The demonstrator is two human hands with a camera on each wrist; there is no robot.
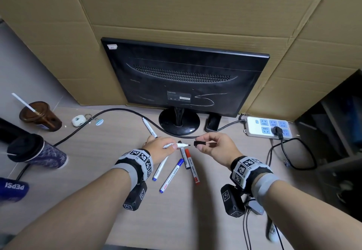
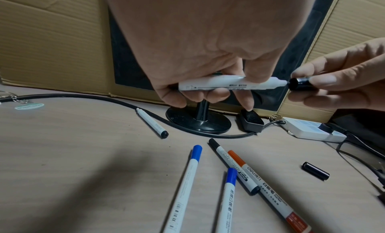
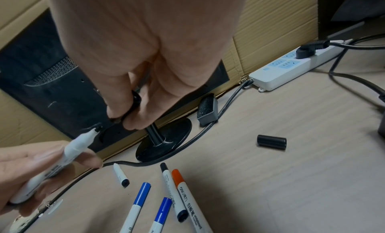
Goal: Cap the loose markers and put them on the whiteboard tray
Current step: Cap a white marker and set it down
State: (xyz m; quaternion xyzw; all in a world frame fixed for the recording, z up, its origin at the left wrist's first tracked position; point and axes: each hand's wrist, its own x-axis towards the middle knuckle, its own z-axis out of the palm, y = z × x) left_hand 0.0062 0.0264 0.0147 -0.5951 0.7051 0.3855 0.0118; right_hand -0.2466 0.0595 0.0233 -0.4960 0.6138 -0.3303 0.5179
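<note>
Holding the work just above the wooden table [image 1: 225, 171], we are at the capping step for one marker. Our left hand [image 1: 159, 148] has its grip curled round the white-barrelled uncapped black marker [image 2: 229, 84], tip pointing right. Our right hand [image 1: 217, 148] pinches the short black plastic cap [image 1: 199, 143] between thumb and fingers, its open mouth facing the black nib. The two are in line and very near, not yet joined.

On the table beneath our hands lie four capped markers: two white ones with blue caps [image 2: 193, 169] [image 2: 228, 192], a white one with a black cap [image 2: 231, 165] and a white one with a red cap [image 2: 268, 188], the last two touching side by side. These look done as far as capping goes, yet none sits on a tray; we see no whiteboard tray in any view.

To the right lies a spare black cylindrical cap [image 3: 271, 142], well apart from the group. Farther back a slim white uncapped marker [image 2: 151, 123] rests beside the black cable [image 2: 83, 96], most likely that cap's partner, so a second capping remains.

Beyond stand the black monitor [image 1: 184, 77] on its round base, a grey block eraser [image 3: 207, 111], and the white power strip [image 1: 268, 127] against brown cardboard [image 1: 176, 5].
</note>
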